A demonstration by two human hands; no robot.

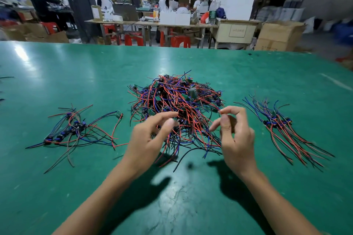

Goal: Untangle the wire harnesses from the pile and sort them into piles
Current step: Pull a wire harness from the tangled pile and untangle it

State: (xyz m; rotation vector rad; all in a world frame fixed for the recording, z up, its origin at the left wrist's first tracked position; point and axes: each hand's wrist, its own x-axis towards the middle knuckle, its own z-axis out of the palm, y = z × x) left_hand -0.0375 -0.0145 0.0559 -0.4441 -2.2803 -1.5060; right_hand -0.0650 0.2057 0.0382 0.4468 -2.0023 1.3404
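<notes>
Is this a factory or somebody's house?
Most likely a small factory or assembly workshop. A big pile of wire harnesses lies on a wide green worktable, other workers sit at long benches behind, and cardboard boxes stand on the floor.

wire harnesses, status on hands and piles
Right hand pinches a red wire from the tangled pile. Left hand open above it. Sorted piles left and right. Nothing blocking.
</notes>
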